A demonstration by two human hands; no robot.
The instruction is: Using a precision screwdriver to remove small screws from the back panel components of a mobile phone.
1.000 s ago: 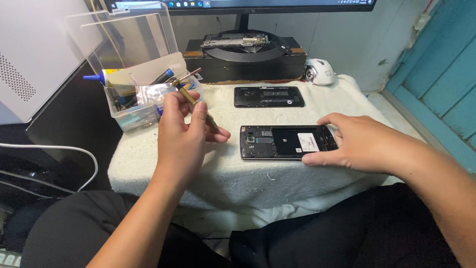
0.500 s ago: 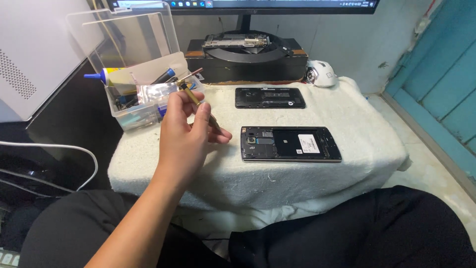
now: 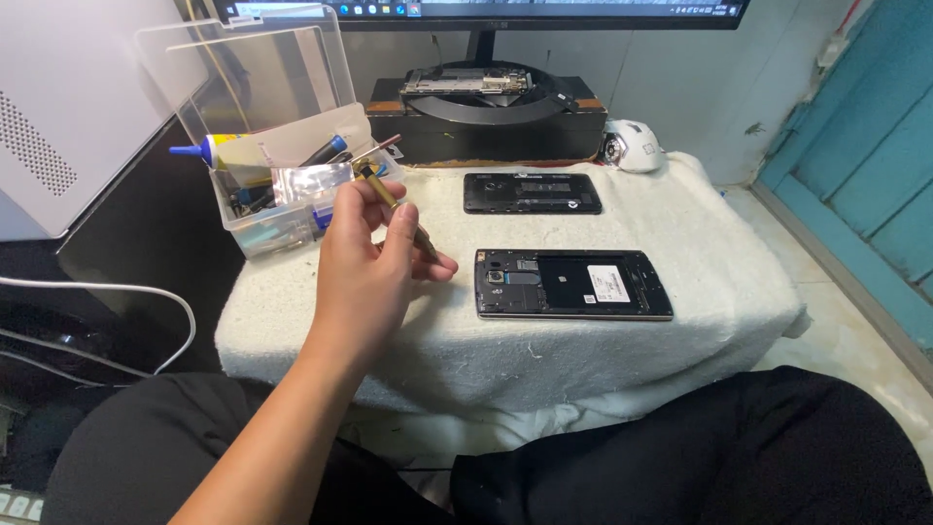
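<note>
My left hand is raised over the left part of the white towel and grips a slim brass-coloured screwdriver, its tip slanting down to the right. To its right an opened black phone lies flat, back cover off, insides showing. Farther back lies the phone's black back cover. My right hand is out of view.
A clear plastic box of small tools with its lid up stands at the back left, a blue-capped glue tube in it. A black monitor base and a white mouse are behind. A white cable runs at the left.
My right hand, which rested on the opened phone's right end, has left it and gone out of view. My left hand keeps holding the screwdriver in about the same place.
</note>
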